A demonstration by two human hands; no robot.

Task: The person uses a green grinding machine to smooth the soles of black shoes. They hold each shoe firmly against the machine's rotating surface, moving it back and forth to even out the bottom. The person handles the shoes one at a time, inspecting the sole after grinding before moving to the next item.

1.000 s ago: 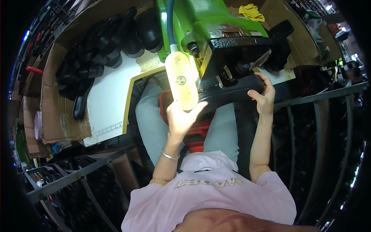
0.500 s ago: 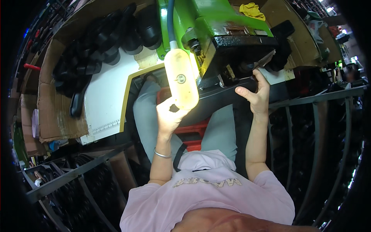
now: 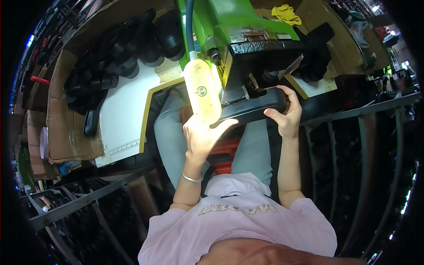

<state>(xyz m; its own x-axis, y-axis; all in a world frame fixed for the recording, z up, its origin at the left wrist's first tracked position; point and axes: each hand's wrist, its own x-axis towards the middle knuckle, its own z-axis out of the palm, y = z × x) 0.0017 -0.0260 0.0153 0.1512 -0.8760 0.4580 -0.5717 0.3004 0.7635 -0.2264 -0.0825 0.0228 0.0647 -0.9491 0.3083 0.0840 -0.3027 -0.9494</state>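
Note:
A long black shoe sole [image 3: 256, 108] lies crosswise under the head of the green machine [image 3: 251, 22]. My right hand [image 3: 289, 115] grips its rounded right end, fingers over the far side and thumb on the near side. My left hand [image 3: 201, 134] is at the left end, its thumb stretched along the near edge; the yellow work lamp [image 3: 202, 90] hides its fingers. A small metal part [image 3: 252, 83] under the machine head reaches down to the sole's far edge. Strong light falls on my left hand.
A cardboard box [image 3: 70, 137] on the left holds several black shoe soles [image 3: 126, 48]. The white board [image 3: 121, 117] has a yellow-edged cutout. A yellow cloth [image 3: 287, 14] and more black pieces [image 3: 316, 53] are at the back right. Metal rails [image 3: 362, 115] flank me.
The sole has come nearer to me and more of it shows. Both hands have shifted slightly; my left thumb now stretches out to the right along the sole.

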